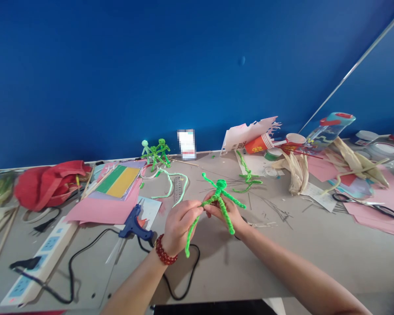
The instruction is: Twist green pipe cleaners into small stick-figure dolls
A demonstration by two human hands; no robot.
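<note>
Okay, so a bright green fuzzy pipe-cleaner figure (220,185) was up over the near middle of the grey counter (236,280), with both hands on it and close together. The left hand (180,221), red beaded bracelet (166,251) on its wrist, had its fingertips pinched on one twisted limb, and a green length hung down beside it. The right hand (234,215) had hold of the figure from behind; can't really tell where every finger pressed. Left of that lay a blue plastic glue gun (134,225), then a white power strip (55,243) farther left. Small green pipe-cleaner figures (155,152) stood clustered at the far side, left of the middle. Black-handled metal scissors (366,203) sat well off right.
</note>
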